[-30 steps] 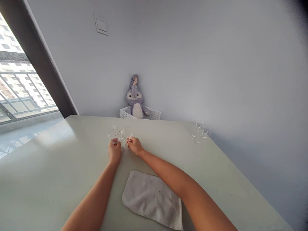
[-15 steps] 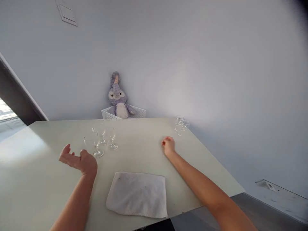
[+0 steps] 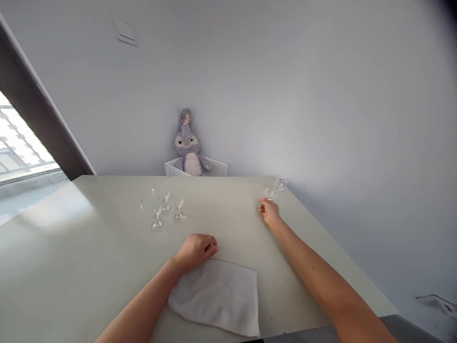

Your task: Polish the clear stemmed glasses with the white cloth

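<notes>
My right hand (image 3: 269,209) is closed in a pinch at the far right of the table. A small clear stemmed glass (image 3: 270,193) is at its fingertips and looks tilted; its edges are faint. Just behind it stands another stemmed glass (image 3: 281,182). My left hand (image 3: 196,251) is over the far edge of a white cloth (image 3: 224,300), palm down. Its fingers are loosely bent with a gap to the thumb, and no object shows in them. The cloth lies flat near the table's front edge, partly covered by my left wrist.
Three clear stemmed glasses (image 3: 158,221) stand close together on the left half of the pale table (image 3: 89,252). Behind the table's far edge, a purple plush toy (image 3: 192,162) sits in a white perforated basket (image 3: 221,169) against the wall.
My left hand has swung right from beside the left glasses to the cloth. My right hand has moved forward to the right pair, and one glass there has shifted and tilted. The view has turned left.
</notes>
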Available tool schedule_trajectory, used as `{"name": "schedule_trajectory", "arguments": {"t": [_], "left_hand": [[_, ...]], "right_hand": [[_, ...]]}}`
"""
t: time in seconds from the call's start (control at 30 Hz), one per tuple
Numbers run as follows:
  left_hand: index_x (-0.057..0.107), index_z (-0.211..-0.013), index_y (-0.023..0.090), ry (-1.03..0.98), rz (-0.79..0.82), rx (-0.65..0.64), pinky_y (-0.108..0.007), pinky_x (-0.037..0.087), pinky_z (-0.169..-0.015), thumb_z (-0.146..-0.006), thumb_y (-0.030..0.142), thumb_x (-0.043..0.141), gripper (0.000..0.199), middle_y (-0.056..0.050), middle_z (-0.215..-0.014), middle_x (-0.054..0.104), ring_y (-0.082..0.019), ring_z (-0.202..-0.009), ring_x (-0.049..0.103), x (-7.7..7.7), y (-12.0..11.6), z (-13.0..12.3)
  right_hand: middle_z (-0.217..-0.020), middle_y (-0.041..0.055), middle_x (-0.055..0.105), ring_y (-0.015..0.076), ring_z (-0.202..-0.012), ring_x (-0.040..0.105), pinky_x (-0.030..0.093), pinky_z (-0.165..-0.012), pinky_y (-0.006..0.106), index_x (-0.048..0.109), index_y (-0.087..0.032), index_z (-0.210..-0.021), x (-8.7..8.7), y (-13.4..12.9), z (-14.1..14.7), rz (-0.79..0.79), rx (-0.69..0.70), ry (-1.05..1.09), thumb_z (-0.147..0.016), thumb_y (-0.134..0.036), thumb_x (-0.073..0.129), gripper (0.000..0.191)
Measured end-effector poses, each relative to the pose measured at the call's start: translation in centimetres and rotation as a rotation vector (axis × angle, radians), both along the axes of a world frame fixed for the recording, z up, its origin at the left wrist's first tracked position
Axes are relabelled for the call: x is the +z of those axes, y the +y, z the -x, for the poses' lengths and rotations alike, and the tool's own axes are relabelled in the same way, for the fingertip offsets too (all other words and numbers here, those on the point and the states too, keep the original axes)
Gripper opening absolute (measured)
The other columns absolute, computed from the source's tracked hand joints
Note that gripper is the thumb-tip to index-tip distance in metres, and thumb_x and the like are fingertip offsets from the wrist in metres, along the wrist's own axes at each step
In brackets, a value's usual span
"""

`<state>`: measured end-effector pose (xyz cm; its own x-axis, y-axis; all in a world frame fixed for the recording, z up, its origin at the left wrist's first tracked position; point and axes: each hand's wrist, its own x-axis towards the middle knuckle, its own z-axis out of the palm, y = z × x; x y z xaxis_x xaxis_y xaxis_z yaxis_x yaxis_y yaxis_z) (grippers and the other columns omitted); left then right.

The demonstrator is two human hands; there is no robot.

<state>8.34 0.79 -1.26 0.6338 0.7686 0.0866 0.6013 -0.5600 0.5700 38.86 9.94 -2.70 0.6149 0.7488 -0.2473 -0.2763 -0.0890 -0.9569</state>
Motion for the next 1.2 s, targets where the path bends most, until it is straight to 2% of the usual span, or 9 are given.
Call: {"name": "schedule_trajectory", "arguments": {"t": [0.23, 0.4, 0.53, 0.67, 0.77, 0.87, 0.97, 1.07, 1.2], "left_hand": [[0.060, -0.087, 0.022, 0.011, -0.056, -0.006, -0.023, 0.036, -0.062, -0.076, 0.024, 0.047, 0.017, 0.001, -0.068, 0.059, -0.013, -0.065, 0.052, -0.5, 0.1, 0.2], [0.060, -0.088, 0.022, -0.032, -0.041, 0.010, -0.023, 0.037, -0.061, -0.074, 0.020, 0.048, 0.019, 0.001, -0.071, 0.060, -0.013, -0.065, 0.053, -1.0, 0.3, 0.3], [0.060, -0.090, 0.021, -0.077, -0.037, 0.008, -0.022, 0.038, -0.061, -0.073, 0.017, 0.048, 0.021, 0.001, -0.072, 0.061, -0.013, -0.066, 0.054, -1.3, 0.5, 0.5], [0.060, -0.090, 0.021, -0.095, -0.021, 0.000, -0.022, 0.038, -0.061, -0.073, 0.017, 0.049, 0.021, 0.001, -0.073, 0.061, -0.012, -0.064, 0.054, -1.3, 0.5, 0.6], [0.060, -0.089, 0.021, -0.090, -0.023, 0.009, -0.022, 0.038, -0.062, -0.073, 0.018, 0.048, 0.021, 0.001, -0.073, 0.061, -0.012, -0.065, 0.053, -1.1, 0.4, 0.6], [0.061, -0.089, 0.022, -0.060, -0.033, 0.014, -0.022, 0.037, -0.063, -0.073, 0.018, 0.047, 0.021, 0.001, -0.072, 0.060, -0.013, -0.066, 0.053, -0.9, 0.4, 0.5], [0.061, -0.091, 0.022, -0.030, -0.043, 0.014, -0.023, 0.037, -0.064, -0.074, 0.020, 0.047, 0.022, 0.001, -0.072, 0.059, -0.013, -0.067, 0.052, -0.9, 0.5, 0.4], [0.061, -0.091, 0.023, -0.012, -0.047, 0.024, -0.023, 0.037, -0.063, -0.076, 0.020, 0.045, 0.022, 0.001, -0.072, 0.059, -0.013, -0.068, 0.053, -1.0, 0.5, 0.3], [0.060, -0.090, 0.025, 0.007, -0.044, 0.025, -0.023, 0.036, -0.061, -0.077, 0.022, 0.045, 0.021, 0.001, -0.071, 0.059, -0.013, -0.068, 0.053, -1.1, 0.5, 0.1]], "right_hand": [[-0.064, -0.0015, 0.057, 0.0059, -0.044, 0.049, 0.038, -0.038, 0.016, 0.055, -0.016, -0.077, 0.3, 2.3, 13.5, -0.011, 0.400, 0.054, -0.063, -0.017, 0.061, 0.016], [-0.060, -0.0031, 0.054, 0.0069, -0.046, 0.049, 0.043, -0.044, 0.019, 0.054, -0.016, -0.073, 0.7, 4.9, 21.7, -0.030, 0.606, 0.081, -0.066, -0.020, 0.060, 0.010], [-0.055, -0.0047, 0.052, 0.0064, -0.046, 0.049, 0.043, -0.046, 0.019, 0.051, -0.016, -0.068, 0.7, 6.1, 25.7, -0.042, 0.698, 0.099, -0.066, -0.021, 0.059, 0.010], [-0.059, -0.0026, 0.056, 0.0085, -0.050, 0.053, 0.043, -0.046, 0.019, 0.055, -0.015, -0.069, 0.6, 6.0, 27.1, -0.036, 0.773, 0.111, -0.062, -0.016, 0.060, 0.009], [-0.069, -0.0003, 0.059, 0.0098, -0.051, 0.056, 0.045, -0.047, 0.021, 0.058, -0.015, -0.076, 0.2, 5.5, 25.9, -0.037, 0.750, 0.110, -0.061, -0.013, 0.059, 0.016], [-0.076, 0.0009, 0.059, 0.0096, -0.051, 0.057, 0.046, -0.046, 0.022, 0.058, -0.016, -0.082, -0.5, 4.8, 22.4, -0.041, 0.618, 0.091, -0.061, -0.011, 0.057, 0.021], [-0.073, -0.0002, 0.056, 0.0073, -0.049, 0.054, 0.044, -0.044, 0.019, 0.055, -0.016, -0.085, -1.1, 4.3, 16.6, -0.031, 0.378, 0.052, -0.064, -0.009, 0.052, 0.022], [-0.071, -0.0019, 0.051, 0.0045, -0.047, 0.049, 0.041, -0.042, 0.015, 0.048, -0.017, -0.097, -1.5, 3.8, 9.2, -0.001, 0.050, 0.002, -0.068, -0.008, 0.044, 0.030], [-0.083, -0.0017, 0.048, 0.0023, -0.048, 0.045, 0.039, -0.042, 0.012, 0.033, -0.021, -0.114, -1.2, 3.3, 0.5, 0.017, -0.317, -0.079, -0.070, -0.007, 0.040, 0.047]]}}
